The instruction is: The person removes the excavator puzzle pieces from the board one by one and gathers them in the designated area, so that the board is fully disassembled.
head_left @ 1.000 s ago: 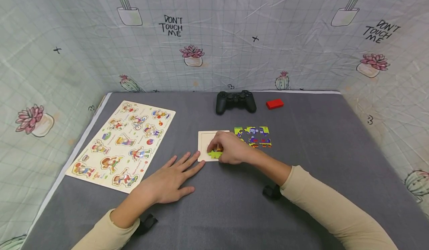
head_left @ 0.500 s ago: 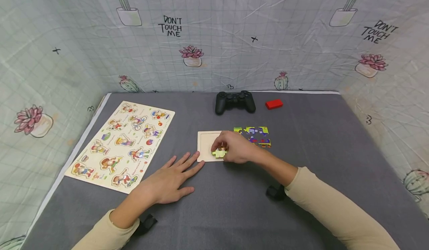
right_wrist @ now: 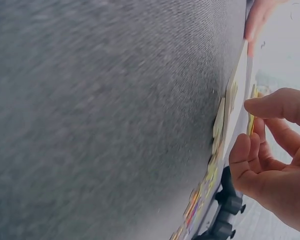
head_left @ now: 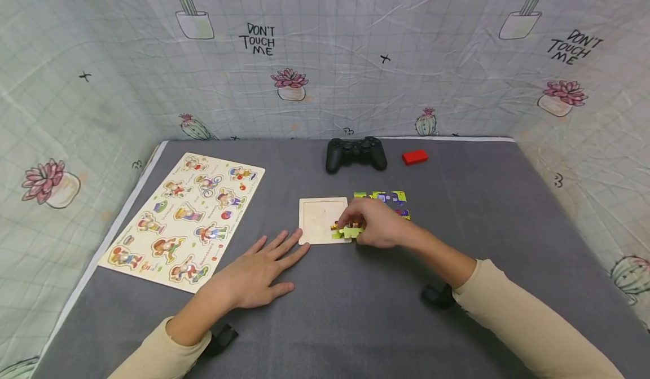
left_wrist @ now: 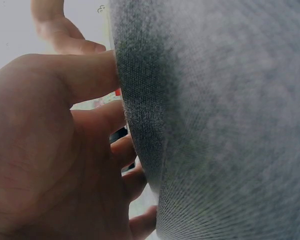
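In the head view, my right hand (head_left: 374, 221) pinches a yellow-green jigsaw piece (head_left: 350, 232) over the lower right corner of a small wooden puzzle tray (head_left: 316, 215). The right wrist view shows that piece (right_wrist: 251, 117) edge-on between thumb and fingers. Just left of it, a bit of another coloured jigsaw piece (head_left: 335, 234) shows on the tray, partly covered. My left hand (head_left: 256, 280) lies flat with spread fingers on the grey cloth, fingertips at the tray's lower left corner. Several jigsaw pieces (head_left: 399, 197) lie right of the tray, some hidden behind my right hand.
A large picture board (head_left: 185, 221) with cartoon figures lies at the left. Behind the tray are a black game controller (head_left: 356, 154) and a red block (head_left: 414, 157). A patterned curtain (head_left: 330, 57) closes off the back and sides of the table.
My right hand has moved right across the tray with the jigsaw piece, uncovering more of the tray's bare bottom. The left hand has stayed still.
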### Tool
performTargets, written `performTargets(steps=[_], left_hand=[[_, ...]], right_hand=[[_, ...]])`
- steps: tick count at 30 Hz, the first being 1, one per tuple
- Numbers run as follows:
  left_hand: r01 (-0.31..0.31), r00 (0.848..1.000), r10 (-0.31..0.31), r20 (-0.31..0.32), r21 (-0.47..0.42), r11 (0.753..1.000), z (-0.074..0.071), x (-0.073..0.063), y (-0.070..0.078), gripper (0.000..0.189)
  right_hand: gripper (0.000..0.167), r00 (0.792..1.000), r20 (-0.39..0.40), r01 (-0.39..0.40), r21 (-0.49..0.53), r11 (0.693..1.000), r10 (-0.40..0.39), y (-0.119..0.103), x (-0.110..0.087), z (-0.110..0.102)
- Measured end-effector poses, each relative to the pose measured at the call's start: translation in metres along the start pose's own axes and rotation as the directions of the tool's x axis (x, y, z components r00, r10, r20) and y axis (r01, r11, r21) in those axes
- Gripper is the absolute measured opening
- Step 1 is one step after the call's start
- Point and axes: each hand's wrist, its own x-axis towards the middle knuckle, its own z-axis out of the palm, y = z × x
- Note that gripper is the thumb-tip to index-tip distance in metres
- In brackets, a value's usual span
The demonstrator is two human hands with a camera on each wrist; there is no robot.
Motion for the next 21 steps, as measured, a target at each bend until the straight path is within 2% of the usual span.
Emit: performTargets(steps=[14, 21], left_hand=[[-0.003, 1.0, 0.003, 0.008, -0.006, 1.0, 0.0, 0.001, 0.0, 0.073], [-0.005, 1.0, 0.005, 0.006, -0.001, 1.0, -0.001, 0.0, 0.0, 0.073]], right_hand=[[0.037, 0.999, -0.012, -0.042, 0.021, 0.999, 0.043, 0.014, -0.016, -0.008], [0.037, 0.999, -0.025, -0.032, -0.008, 0.999, 0.032, 0.019, -0.021, -0.009]])
